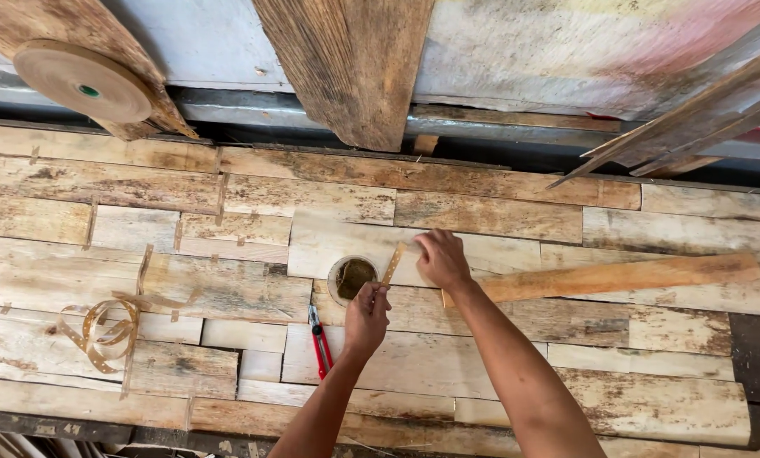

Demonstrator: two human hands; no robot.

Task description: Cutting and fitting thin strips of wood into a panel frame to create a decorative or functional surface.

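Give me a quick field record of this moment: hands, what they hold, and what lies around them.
left hand: pinching the lower end of a tape strip
right hand: pressing the strip's upper end onto the veneer sheet
hole: round, just left of the strip
red-handled tool: lying left of the left wrist
wooden stick: right of the right hand
loose tape coil: far left
tape roll: top left
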